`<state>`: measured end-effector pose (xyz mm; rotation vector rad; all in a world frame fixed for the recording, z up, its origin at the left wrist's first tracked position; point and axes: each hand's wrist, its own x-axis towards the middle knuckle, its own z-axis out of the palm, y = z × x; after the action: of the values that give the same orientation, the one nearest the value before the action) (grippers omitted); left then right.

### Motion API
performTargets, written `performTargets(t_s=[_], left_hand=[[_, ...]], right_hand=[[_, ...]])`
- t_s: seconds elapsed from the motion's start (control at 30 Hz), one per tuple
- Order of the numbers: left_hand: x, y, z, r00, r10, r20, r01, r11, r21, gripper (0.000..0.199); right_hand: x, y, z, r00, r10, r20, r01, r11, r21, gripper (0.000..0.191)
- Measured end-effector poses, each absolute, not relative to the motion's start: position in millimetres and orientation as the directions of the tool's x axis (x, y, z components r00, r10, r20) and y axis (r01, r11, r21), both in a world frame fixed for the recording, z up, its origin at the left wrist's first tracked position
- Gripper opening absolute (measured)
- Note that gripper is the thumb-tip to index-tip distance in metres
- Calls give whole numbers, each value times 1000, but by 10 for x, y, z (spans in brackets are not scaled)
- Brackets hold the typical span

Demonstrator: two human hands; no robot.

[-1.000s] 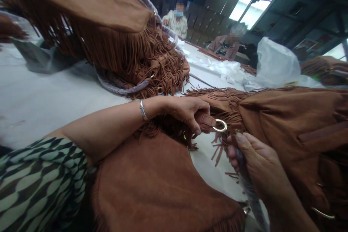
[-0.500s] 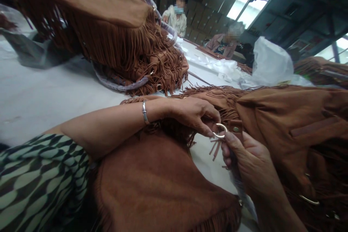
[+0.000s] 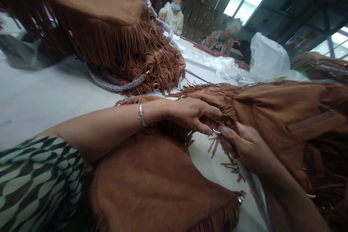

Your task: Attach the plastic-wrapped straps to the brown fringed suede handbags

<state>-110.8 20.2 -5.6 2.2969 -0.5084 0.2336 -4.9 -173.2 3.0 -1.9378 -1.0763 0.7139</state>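
Note:
A gold metal ring point(image 3: 216, 131) sits between my two hands, beside a brown leather tab with a gold stud point(image 3: 228, 122). My right hand point(image 3: 241, 139) pinches the ring and the strap end; a plastic-wrapped strap point(image 3: 257, 188) hangs below it. My left hand point(image 3: 191, 114), with a silver bracelet at the wrist, has thumb and forefinger closed at the ring's left side, and what lies inside its grip is partly hidden. Under my left forearm lies a brown suede fringed bag point(image 3: 160, 181), with a metal clasp at its right corner.
More brown fringed bags lie at the upper left point(image 3: 108, 3) and on the right point(image 3: 293, 105) of the white table point(image 3: 81, 96). Clear plastic point(image 3: 268, 58) is bunched at the back. Two people point(image 3: 172, 16) are at the far side, before stacked cartons.
The ring has tilted and sits lower against my right fingertips. My right hand has moved slightly left and up, and the view has shifted a little.

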Motion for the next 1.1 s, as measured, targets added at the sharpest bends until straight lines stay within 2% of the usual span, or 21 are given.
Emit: performTargets(t_s=[0.1,0.23,0.3,0.4,0.5,0.63,0.73,0.93,1.1], left_hand=[[-1126,153,-49,896,-315,313,-443,-607,660,21],[-1113,118,-101,900,-232,369,-431,-605,669,18],[-1092,108,-153,878,-203,433,-462,-599,654,21],[-1069,80,-230,828,-168,535,-503,-643,577,26],[-1069,49,-272,809,-129,573,-477,-714,512,27],[-1069,60,-277,827,-108,552,-470,-672,572,40],[-1055,98,-267,857,-154,492,-468,-632,618,50],[-1026,118,-236,883,-157,442,-459,-486,744,45],[-1047,76,-230,885,-90,457,-422,-568,707,39]], right_hand=[[126,-1746,224,324,899,-294,362,-405,-840,40],[172,-1714,269,301,878,-372,205,-440,-874,38],[124,-1705,205,365,868,-336,141,-408,-902,37],[-1,-1712,63,495,849,-186,138,-288,-948,38],[-116,-1731,-61,614,785,-79,120,-192,-974,37],[-158,-1778,-149,714,690,-117,-97,-69,-993,36],[-150,-1834,-189,698,694,-179,-187,-65,-980,35],[-219,-1861,-232,653,731,-198,-135,-146,-980,35],[-290,-1765,-208,705,700,-110,-112,-43,-993,34]])
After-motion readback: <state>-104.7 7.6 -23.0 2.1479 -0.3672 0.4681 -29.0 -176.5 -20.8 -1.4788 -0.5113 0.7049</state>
